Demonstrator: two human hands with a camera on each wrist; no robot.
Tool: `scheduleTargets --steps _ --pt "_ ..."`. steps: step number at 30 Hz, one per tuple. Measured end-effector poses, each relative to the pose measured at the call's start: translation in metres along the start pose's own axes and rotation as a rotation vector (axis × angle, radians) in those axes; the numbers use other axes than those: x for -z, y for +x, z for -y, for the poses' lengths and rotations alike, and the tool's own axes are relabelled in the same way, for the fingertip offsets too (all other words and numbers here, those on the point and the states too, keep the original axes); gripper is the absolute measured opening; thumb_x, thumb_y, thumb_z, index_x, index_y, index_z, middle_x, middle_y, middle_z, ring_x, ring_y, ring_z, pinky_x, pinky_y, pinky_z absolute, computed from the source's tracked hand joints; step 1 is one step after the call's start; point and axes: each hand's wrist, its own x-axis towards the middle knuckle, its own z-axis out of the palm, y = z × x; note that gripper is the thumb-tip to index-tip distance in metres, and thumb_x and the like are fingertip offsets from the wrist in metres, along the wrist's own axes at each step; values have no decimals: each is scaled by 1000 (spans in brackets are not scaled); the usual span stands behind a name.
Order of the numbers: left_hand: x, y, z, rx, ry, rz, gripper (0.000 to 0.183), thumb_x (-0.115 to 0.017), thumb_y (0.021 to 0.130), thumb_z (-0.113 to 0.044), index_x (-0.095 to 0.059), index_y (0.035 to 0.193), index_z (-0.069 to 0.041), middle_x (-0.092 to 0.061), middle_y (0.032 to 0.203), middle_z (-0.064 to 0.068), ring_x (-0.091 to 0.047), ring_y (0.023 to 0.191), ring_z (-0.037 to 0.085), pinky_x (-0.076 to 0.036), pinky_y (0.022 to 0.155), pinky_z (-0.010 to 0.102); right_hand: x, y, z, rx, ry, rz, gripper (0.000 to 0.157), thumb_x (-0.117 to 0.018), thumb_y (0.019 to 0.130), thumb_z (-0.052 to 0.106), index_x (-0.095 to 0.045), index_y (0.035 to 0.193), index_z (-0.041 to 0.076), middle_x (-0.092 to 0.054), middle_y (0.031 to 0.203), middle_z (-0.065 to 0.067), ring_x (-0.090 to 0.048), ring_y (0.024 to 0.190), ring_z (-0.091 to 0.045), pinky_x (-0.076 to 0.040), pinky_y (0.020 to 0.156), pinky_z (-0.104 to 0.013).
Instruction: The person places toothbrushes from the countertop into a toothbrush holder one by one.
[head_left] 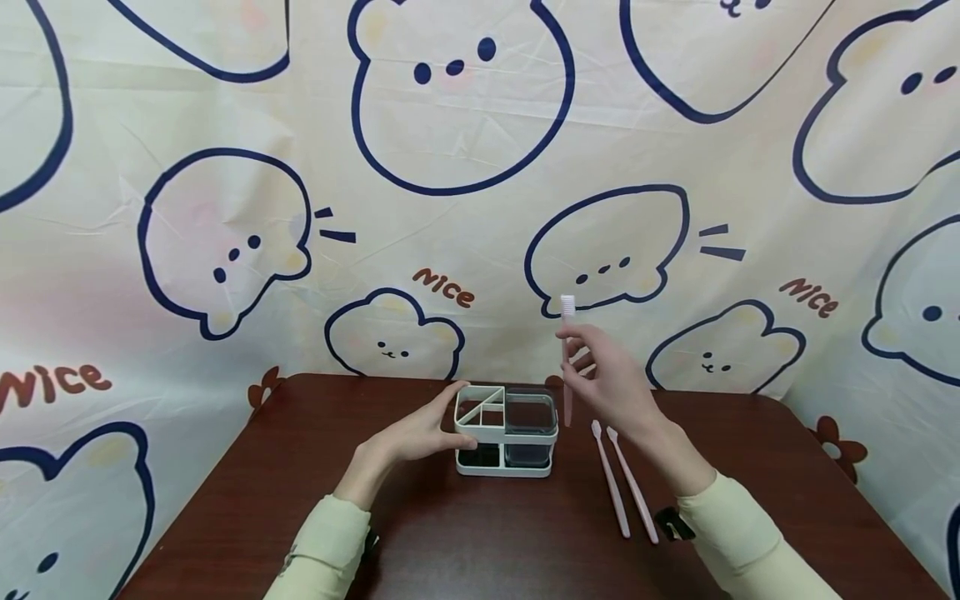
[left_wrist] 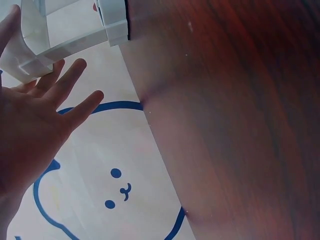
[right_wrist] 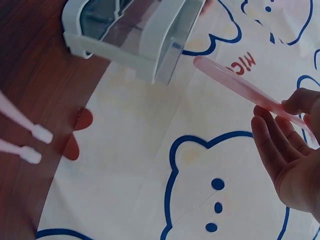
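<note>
A pale-green toothbrush holder with divided compartments and a clear section stands on the table. My left hand grips its left side, thumb in front and fingers behind; in the left wrist view that hand partly passes behind the frame. Just right of the holder, my right hand pinches a pink toothbrush upright, bristles up. Its handle points toward the holder in the right wrist view, apart from it. Two more pink toothbrushes lie side by side beneath the right forearm.
The dark-brown wooden table ends at a back edge close behind the holder. Beyond it hangs a cream cloth printed with blue bear outlines, also covering both sides.
</note>
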Motion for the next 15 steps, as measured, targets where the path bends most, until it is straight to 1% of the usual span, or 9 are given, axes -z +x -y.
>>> scheduleTargets --steps 2,8,12,15 --pt "0 0 0 1 -2 0 100 -77 82 -48 -16 159 -28 -18 166 3 -26 149 29 -24 117 64 -3 3 3 21 -3 -13 45 -71 87 1 -56 128 11 -65 102 -8 -69 79 -17 -60 67 -32" --pt "-1 1 0 3 -3 1 100 -77 82 -48 -16 159 -27 -19 165 4 -27 149 29 -24 116 64 -10 10 11 69 54 -23 43 -71 87 -1 -58 127 10 -65 100 -7 -67 79 -16 -58 64 -30" --pt "0 1 0 8 1 1 99 -77 83 -48 -16 159 -30 -18 166 4 -27 149 29 -24 117 64 -16 13 17 81 78 -29 42 -72 88 1 -58 127 8 -65 101 -7 -68 79 -15 -58 64 -26" --pt "0 1 1 7 4 -1 99 -77 83 -48 -16 159 -30 -19 165 4 -27 149 29 -24 117 63 -21 14 21 82 87 -42 41 -72 88 1 -58 126 8 -65 101 -7 -69 79 -15 -57 65 -25"
